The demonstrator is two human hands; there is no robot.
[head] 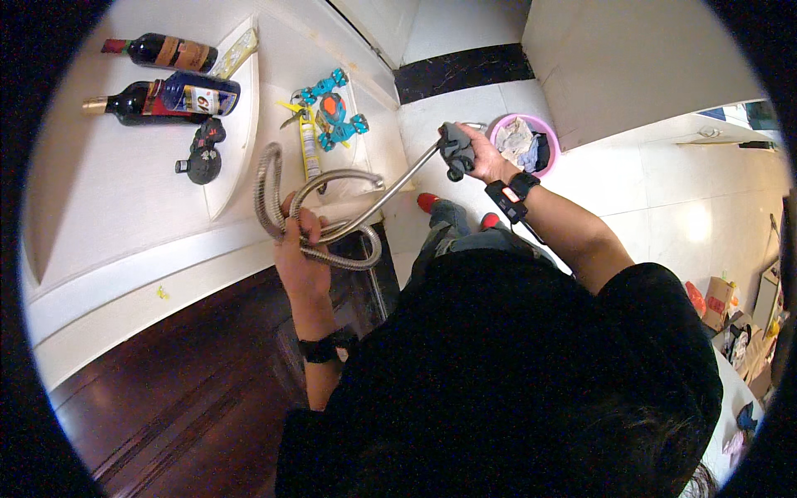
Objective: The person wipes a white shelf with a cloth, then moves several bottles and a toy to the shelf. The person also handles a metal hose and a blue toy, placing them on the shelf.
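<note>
A flexible metal hose (271,187) lies in several loops around my left hand (303,246), whose fingers are closed on the coils. A straighter length of metal tube (405,177) runs from those coils up to my right hand (482,152). A crumpled grey cloth (457,149) is gripped in my right hand, wrapped about the tube's upper end. One hose end with a metal fitting (377,181) sticks out between my hands. Part of my left hand's grip is hidden by the loops.
At left, a curved white shelf (240,159) bears wine bottles (177,53), a blue-labelled bottle (205,93) and a dark gourd-shaped bottle (205,163). Beneath are a teal toy vehicle (333,109) and a yellow tube (309,146). A pink basin (554,146) with cloths stands on the floor.
</note>
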